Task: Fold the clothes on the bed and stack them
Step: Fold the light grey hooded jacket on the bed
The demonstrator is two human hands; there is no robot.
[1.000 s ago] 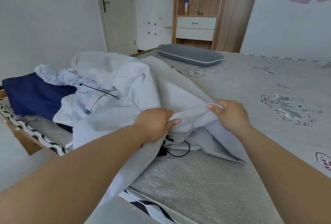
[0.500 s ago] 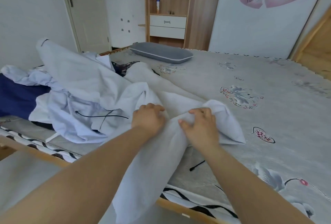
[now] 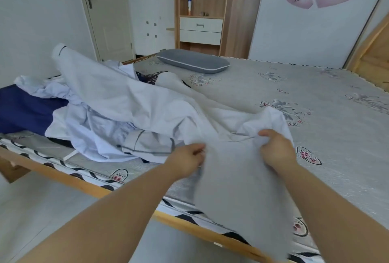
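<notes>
Grey floral-print bed [image 3: 273,98]; limp pale garment [image 3: 237,178] pinched by left hand [image 3: 187,159] and right hand [image 3: 277,149], fingertips fabric-hidden, lower hem cut off.

arms: bare, no sleeves seen | hands [image 3: 231,153]: bare, no gloves

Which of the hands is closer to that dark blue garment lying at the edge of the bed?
The left. The left hand grips the pale garment on the side toward the dark blue garment, which lies farther left. The right hand grips the same cloth farther right, away from it.
</notes>
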